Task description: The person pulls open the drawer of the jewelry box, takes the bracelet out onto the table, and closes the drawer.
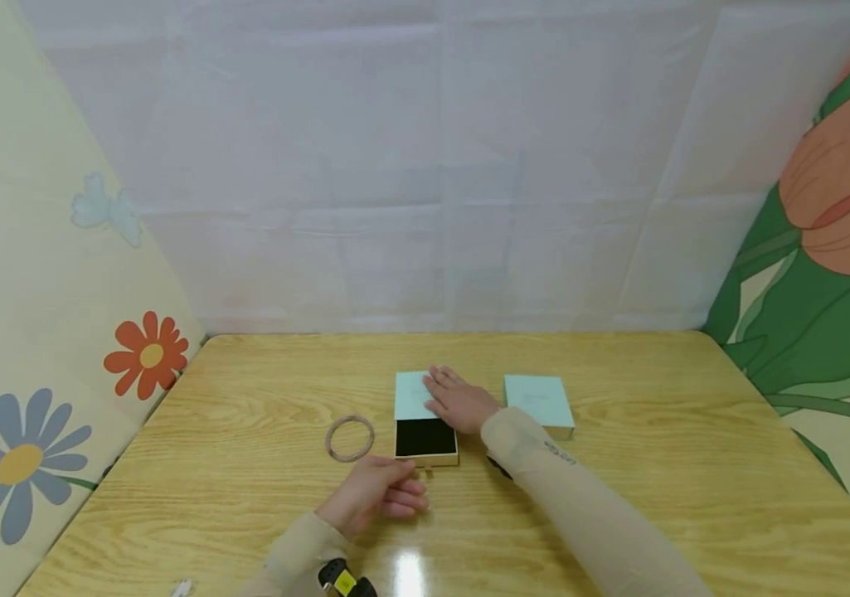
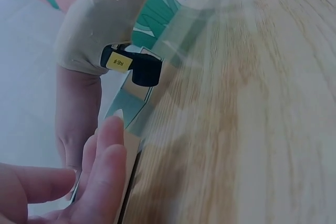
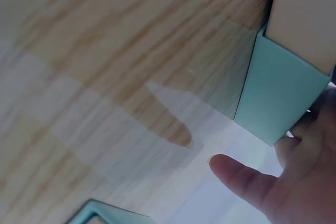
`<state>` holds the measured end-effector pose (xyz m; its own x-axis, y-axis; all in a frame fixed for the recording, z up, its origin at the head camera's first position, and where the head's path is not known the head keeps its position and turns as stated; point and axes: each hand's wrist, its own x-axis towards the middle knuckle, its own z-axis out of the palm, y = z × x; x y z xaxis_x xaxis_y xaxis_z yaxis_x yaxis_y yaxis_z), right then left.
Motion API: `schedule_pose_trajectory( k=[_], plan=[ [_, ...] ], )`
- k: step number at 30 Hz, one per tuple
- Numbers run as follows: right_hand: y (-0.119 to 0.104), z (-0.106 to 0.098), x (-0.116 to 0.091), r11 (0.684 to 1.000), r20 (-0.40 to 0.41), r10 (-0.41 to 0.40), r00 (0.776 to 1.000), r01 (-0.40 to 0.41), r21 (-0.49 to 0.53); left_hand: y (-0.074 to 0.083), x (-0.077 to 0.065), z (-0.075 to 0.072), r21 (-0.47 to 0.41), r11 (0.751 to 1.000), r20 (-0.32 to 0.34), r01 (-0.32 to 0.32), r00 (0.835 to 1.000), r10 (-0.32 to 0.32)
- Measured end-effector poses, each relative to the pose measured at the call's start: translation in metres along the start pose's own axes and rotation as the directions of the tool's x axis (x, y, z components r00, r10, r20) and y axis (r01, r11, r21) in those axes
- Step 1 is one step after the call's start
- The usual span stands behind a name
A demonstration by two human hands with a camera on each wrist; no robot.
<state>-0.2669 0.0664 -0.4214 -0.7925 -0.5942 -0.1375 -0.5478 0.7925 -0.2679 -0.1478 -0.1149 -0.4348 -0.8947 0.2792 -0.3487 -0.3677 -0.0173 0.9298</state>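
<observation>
A pale blue sliding box [image 1: 411, 396] lies on the table with its tan drawer [image 1: 427, 461] pulled out towards me, showing a black lining. My right hand [image 1: 462, 402] rests on the sleeve's top, fingers extended. In the right wrist view its thumb stands apart from the box's pale blue side [image 3: 283, 90]. At the drawer's front, near a small tab, is my left hand [image 1: 380, 495], with loosely bent fingers and nothing visible in its grasp. The left wrist view shows its thumb [image 2: 44, 184] and fingers spread apart. A thin pinkish-brown bangle [image 1: 328, 439] lies left of the drawer.
A second pale blue box [image 1: 538, 398], closed, sits to the right, beyond my right forearm [image 1: 589, 489]. A small white item [image 1: 182, 588] lies at the near left edge of the view. Behind the wooden table [image 1: 268, 373] hangs a white cloth [image 1: 432, 207].
</observation>
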Motion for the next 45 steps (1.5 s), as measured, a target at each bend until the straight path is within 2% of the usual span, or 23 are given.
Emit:
schedule_pose_trajectory(
  k=[10,21,27,33,45],
  plan=[
    [0.001,0.002,0.000,1.000,-0.014,-0.005,1.000,0.004,-0.008,-0.002,0.004,0.005,-0.057,0.998,0.053,0.014,0.999,-0.011],
    [0.003,0.005,0.002,1.000,-0.014,-0.004,1.000,0.004,-0.001,-0.005,0.010,0.015,-0.133,0.990,0.063,0.052,0.997,-0.044],
    [0.002,0.004,0.002,1.000,-0.013,-0.003,1.000,0.003,0.003,-0.006,0.013,0.019,-0.169,0.983,0.055,0.071,0.997,-0.063],
    [0.001,0.003,0.001,1.000,-0.006,-0.004,1.000,0.004,0.012,-0.006,0.012,0.023,-0.210,0.976,0.042,0.063,0.998,-0.055],
    [0.001,0.002,0.000,1.000,-0.023,-0.012,1.000,0.012,0.005,-0.003,0.016,0.027,-0.231,0.971,0.011,0.068,0.998,-0.068]
  ],
)
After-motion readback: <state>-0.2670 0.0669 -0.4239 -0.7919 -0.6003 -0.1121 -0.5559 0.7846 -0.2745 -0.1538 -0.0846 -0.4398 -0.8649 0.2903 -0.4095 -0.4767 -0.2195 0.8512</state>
